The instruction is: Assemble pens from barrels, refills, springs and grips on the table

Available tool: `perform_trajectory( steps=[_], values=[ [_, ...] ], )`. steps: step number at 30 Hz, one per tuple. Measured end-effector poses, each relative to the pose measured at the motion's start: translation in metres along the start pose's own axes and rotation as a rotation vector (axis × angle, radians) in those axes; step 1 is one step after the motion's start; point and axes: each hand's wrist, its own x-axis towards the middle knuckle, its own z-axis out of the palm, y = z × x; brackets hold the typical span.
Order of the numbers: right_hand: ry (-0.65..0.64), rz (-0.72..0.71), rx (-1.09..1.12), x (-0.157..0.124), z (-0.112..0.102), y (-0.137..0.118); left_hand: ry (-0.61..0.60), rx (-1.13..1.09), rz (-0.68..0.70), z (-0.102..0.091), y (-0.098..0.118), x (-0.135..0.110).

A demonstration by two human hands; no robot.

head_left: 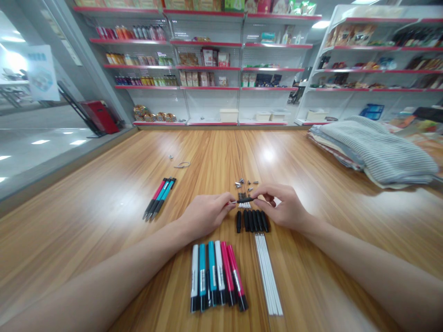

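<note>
My right hand [280, 203] pinches one end of a black pen grip section [245, 200], held level above the table. At its other end, the fingertips of my left hand [209, 212] are closed on a small pale part that meets the grip; its kind is hard to make out. Just below lie several more black grip sections [256, 221] in a row. Small white plastic parts [244, 205] and dark springs [242, 196] lie behind the held piece, partly hidden. Metal pen tips [239, 183] are scattered farther back.
Nearer me lie pen barrels [212, 272] in white, blue and pink, beside white refills [268, 276]. Assembled pens [159, 198] lie at left, with a thin loop [182, 164] behind them. Folded cloths [374, 147] are stacked at right. Stocked shelves [207, 69] stand behind the table.
</note>
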Motion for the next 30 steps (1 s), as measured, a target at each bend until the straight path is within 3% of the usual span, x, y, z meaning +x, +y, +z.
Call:
perform_trajectory(
  steps=[8, 30],
  values=[
    [-0.018, -0.207, -0.076, 0.002, 0.008, -0.011, -0.001, -0.056, -0.003, 0.004, -0.002, 0.0],
    [-0.023, -0.258, -0.142, 0.001, 0.006, -0.007, -0.038, -0.02, 0.053, 0.001, 0.0, 0.0]
  ],
)
